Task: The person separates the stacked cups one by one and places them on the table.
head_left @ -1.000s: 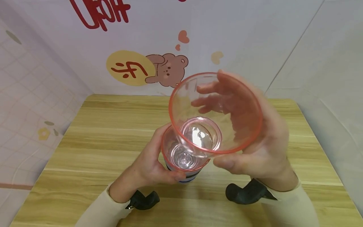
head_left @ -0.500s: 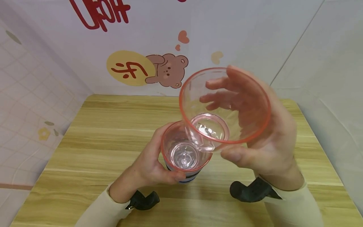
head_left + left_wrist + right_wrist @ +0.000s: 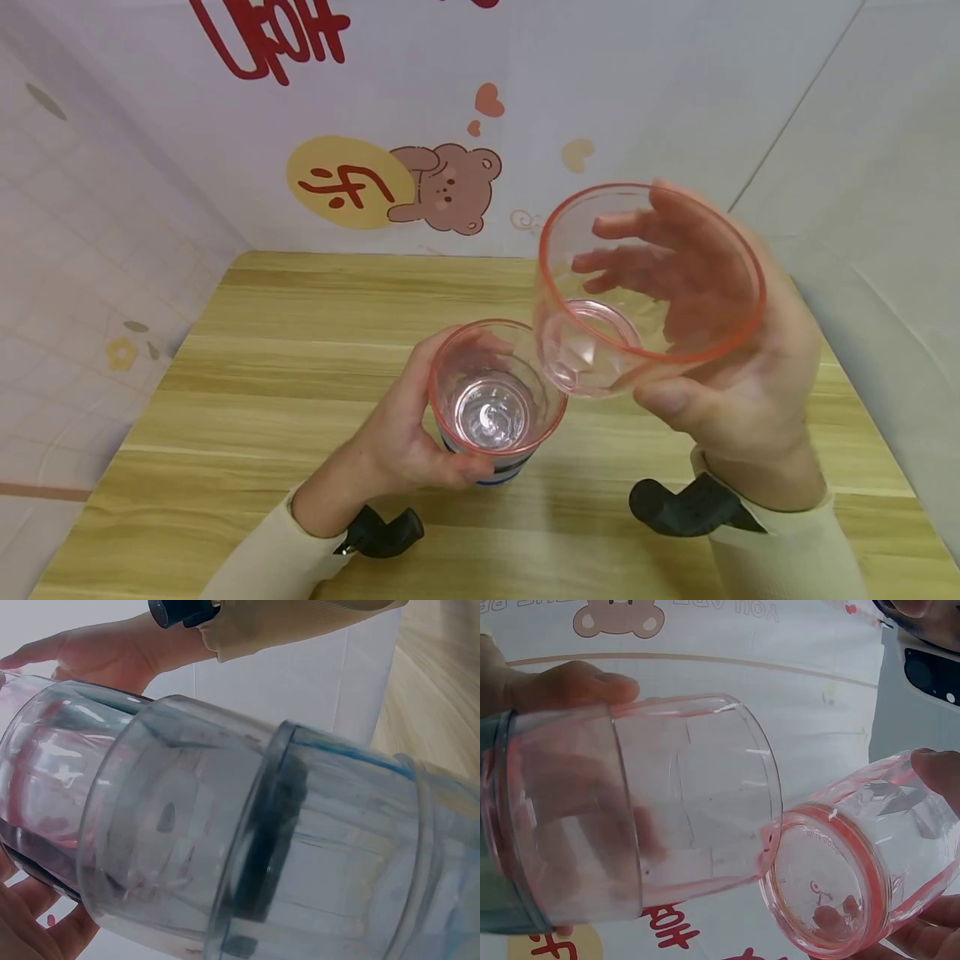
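My left hand point(image 3: 408, 442) grips the upper part of a stack of nested clear plastic cups point(image 3: 491, 417). The top cup of the stack has a red rim; below it, dark and blue rims show in the left wrist view along the stack point(image 3: 202, 825). My right hand point(image 3: 757, 408) holds a separate clear cup point(image 3: 588, 354) with a red rim, fingers behind it and thumb at its near side. This cup tilts with its mouth toward the head camera, up and right of the stack. In the right wrist view, its base point(image 3: 821, 889) lies close beside the stack's rim point(image 3: 774, 795).
Both hands are over a wood-grain table point(image 3: 285, 333). A white wall sheet point(image 3: 637, 75) with a printed bear point(image 3: 453, 187) and red lettering stands behind it, and pale sheets flank both sides. Dark wrist mounts point(image 3: 386, 533) sit at both cuffs.
My right hand has carried its cup to the right, away from over the stack's mouth. My left hand and the stack have stayed nearly in place.
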Available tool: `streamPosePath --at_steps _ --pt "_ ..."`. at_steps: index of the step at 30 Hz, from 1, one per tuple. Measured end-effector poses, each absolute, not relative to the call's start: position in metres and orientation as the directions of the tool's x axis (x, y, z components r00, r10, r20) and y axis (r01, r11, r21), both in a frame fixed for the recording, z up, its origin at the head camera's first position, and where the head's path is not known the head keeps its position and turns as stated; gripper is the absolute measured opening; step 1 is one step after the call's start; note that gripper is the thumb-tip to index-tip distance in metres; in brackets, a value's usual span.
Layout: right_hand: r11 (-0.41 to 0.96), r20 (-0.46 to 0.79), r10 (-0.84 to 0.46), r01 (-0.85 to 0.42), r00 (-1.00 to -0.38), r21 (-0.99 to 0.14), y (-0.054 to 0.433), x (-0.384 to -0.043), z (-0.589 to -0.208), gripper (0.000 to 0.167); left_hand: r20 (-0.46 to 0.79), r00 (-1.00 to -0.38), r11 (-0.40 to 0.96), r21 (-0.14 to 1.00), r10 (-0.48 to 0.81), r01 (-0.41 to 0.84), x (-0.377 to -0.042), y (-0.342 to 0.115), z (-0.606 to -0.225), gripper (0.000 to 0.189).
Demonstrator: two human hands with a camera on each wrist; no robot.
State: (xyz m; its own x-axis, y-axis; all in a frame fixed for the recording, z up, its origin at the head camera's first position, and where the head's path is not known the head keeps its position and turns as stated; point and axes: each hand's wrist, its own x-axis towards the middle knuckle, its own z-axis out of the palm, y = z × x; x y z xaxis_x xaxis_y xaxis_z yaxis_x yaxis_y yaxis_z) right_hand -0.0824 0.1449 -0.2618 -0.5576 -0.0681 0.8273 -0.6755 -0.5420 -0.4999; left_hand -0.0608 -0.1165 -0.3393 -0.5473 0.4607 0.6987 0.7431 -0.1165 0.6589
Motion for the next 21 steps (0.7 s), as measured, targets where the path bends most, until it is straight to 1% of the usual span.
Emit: streamPosePath --at_steps 9,15,21 --pt "-0.528 0.808 -0.038 -0.675 -0.588 -0.516 0.155 -0.084 -0.267 0.104 0.69 -0.56 -0.114 0.671 0.459 0.733 -0.06 -0.117 -0.34 0.099" --pt "-0.544 0.819 -0.014 -0.683 -0.574 -0.488 0.158 -0.083 -0.268 0.097 0.692 -0.555 -0.118 0.668 0.462 0.735 -0.061 -0.116 -0.34 0.099" --pt "-0.524 0.81 -0.026 -0.682 -0.586 -0.51 0.159 -0.083 -0.267 0.093 0.7 -0.548 -0.109 0.656 0.458 0.747 -0.06 -0.116 -0.339 0.098"
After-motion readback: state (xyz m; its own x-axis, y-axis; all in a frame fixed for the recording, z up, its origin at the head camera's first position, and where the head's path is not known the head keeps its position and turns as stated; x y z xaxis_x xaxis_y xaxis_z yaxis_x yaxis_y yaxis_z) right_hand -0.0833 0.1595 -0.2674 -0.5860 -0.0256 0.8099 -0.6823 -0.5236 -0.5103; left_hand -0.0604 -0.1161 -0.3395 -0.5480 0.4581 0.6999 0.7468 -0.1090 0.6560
